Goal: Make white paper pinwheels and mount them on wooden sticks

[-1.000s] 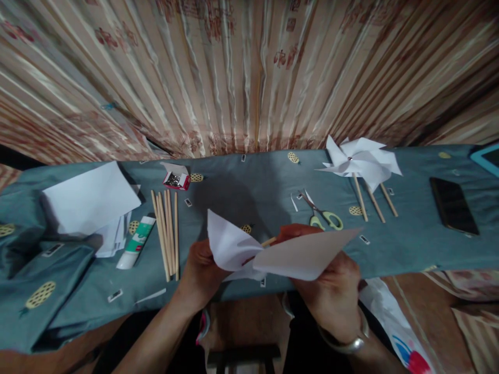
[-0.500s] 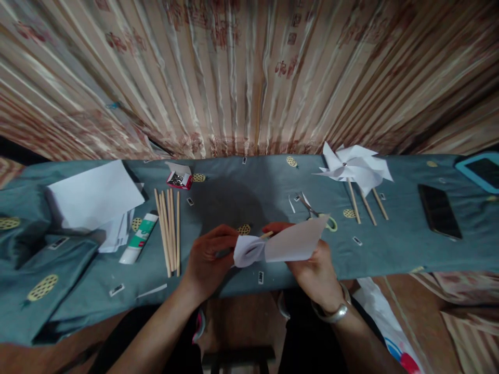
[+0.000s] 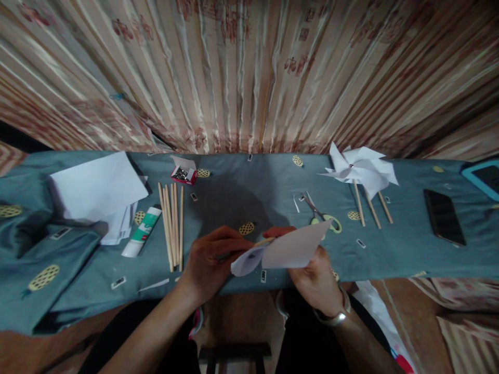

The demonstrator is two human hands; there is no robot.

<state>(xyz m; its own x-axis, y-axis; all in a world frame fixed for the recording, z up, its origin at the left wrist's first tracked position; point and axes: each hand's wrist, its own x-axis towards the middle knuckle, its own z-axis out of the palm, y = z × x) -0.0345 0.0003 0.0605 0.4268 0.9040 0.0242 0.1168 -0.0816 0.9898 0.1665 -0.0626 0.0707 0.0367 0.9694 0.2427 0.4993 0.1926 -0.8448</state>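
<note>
Above the near edge of the table I hold a white paper pinwheel (image 3: 290, 246), with its blades curled and turned edge-on to me. A wooden stick (image 3: 265, 242) shows behind the paper, between my two hands. My left hand (image 3: 212, 259) is closed, fingers pinched about the stick at the pinwheel's left side; a short stick end pokes out below its wrist side. My right hand (image 3: 314, 278), with a metal bracelet at the wrist, grips the pinwheel from the right. The paper hides some of its fingers and the pinwheel's centre.
Several wooden sticks (image 3: 171, 228), a glue tube (image 3: 142, 231), white paper sheets (image 3: 99, 187) and an open box of metal pins (image 3: 184, 174) lie left. Rightward are scissors (image 3: 317, 212), finished pinwheels (image 3: 364, 169), a phone (image 3: 444, 216) and a blue-framed device (image 3: 483, 176).
The pinwheel has tilted, its left curl dipping lower. More of the stick shows beside my left fingers, which have shifted slightly right. The view has also shifted a little.
</note>
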